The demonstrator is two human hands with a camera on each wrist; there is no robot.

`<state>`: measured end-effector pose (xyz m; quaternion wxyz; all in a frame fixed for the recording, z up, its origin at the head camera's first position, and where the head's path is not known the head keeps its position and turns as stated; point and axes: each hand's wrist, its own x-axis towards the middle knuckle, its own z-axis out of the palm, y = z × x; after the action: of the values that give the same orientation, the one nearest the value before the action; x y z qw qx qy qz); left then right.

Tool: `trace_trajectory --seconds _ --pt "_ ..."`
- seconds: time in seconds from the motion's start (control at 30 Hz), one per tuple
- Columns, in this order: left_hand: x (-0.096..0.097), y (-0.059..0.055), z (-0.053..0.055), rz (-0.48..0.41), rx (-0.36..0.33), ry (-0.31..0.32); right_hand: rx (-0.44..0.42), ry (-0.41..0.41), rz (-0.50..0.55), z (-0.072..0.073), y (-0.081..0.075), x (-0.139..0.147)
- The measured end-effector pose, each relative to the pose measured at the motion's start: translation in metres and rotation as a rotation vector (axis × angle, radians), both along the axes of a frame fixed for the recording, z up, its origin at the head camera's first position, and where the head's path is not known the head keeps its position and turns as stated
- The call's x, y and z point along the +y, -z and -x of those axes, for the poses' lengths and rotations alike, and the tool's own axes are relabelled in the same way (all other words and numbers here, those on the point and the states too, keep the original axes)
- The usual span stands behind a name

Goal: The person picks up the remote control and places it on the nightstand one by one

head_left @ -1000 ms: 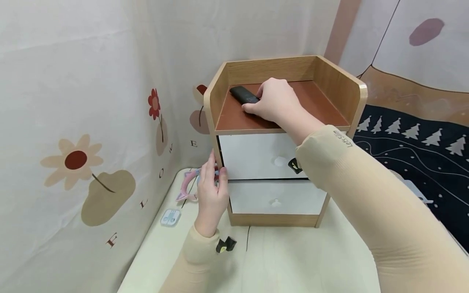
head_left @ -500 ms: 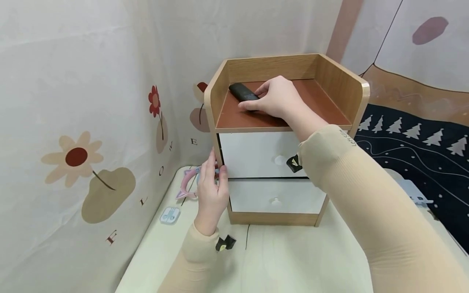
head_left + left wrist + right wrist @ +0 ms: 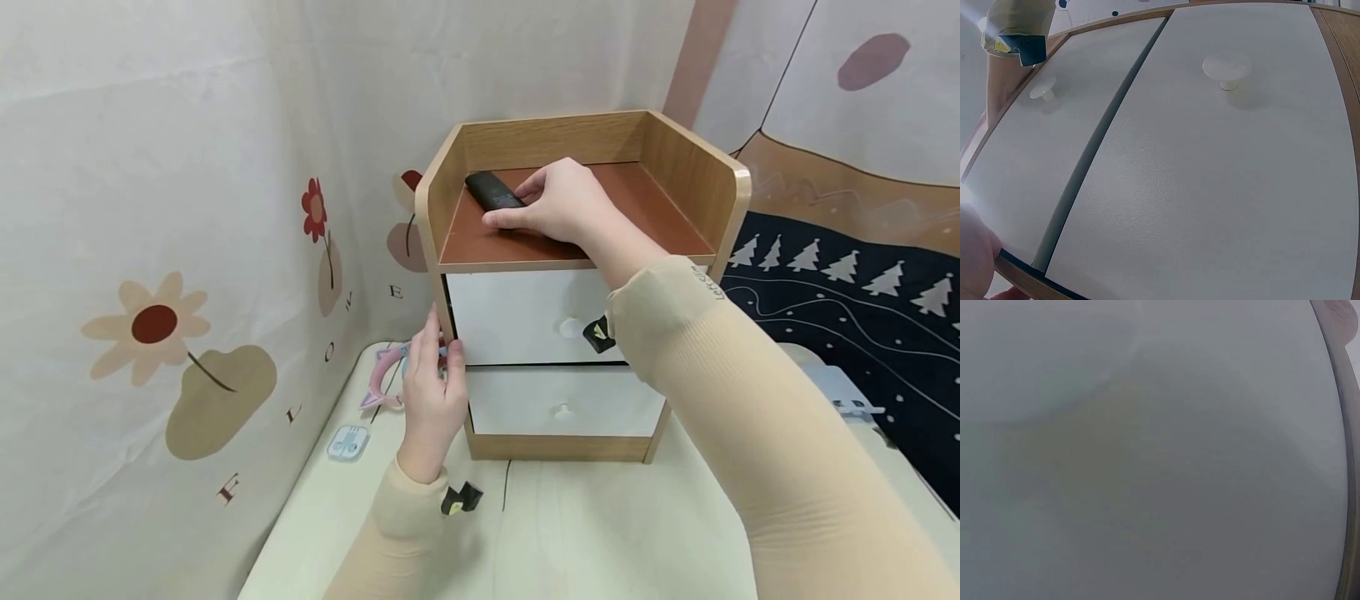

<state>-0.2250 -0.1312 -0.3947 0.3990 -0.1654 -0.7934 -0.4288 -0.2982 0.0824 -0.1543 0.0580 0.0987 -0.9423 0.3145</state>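
In the head view a small wooden cabinet (image 3: 558, 448) with two white drawers stands on the table. On its brown top shelf (image 3: 468, 247) lies a slim black oblong device (image 3: 491, 192) resembling a remote control, slanting toward the left wall. My right hand (image 3: 562, 200) holds its near right end, thumb in front and fingers behind; the hand hides that end. My left hand (image 3: 435, 400) rests on the cabinet's left side, fingers straight up along it and thumb at the front edge. The upper drawer (image 3: 1179, 506) fills the right wrist view, blurred.
Left of the cabinet lie a pink cat-ear headband (image 3: 381, 379), partly hidden, and a small clear case with earphones (image 3: 348, 442). White round knobs (image 3: 1227, 67) stick out from the drawers. A pale blue object (image 3: 843, 392) sits right of the cabinet, by the dark tree-print cloth (image 3: 847, 308).
My right thumb has slid a little to the left along the black device and straightened. The left hand stays at the cabinet's side, and the drawers have not moved.
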Motion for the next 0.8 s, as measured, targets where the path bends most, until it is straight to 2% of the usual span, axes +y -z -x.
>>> trace_trajectory --seconds 0.23,0.4,0.63,0.8 --pt "-0.001 0.001 0.002 0.002 -0.006 -0.004 0.020 -0.010 -0.030 0.002 0.001 -0.001" --pt "0.001 0.002 0.002 0.008 -0.022 -0.013 0.026 0.005 -0.054 -0.006 0.001 0.005" --pt "0.001 0.002 0.002 0.012 -0.004 -0.003 0.131 -0.031 0.028 -0.032 0.009 0.024" --pt "-0.001 0.002 0.003 0.014 0.007 -0.003 0.284 -0.093 0.134 -0.055 0.022 0.038"
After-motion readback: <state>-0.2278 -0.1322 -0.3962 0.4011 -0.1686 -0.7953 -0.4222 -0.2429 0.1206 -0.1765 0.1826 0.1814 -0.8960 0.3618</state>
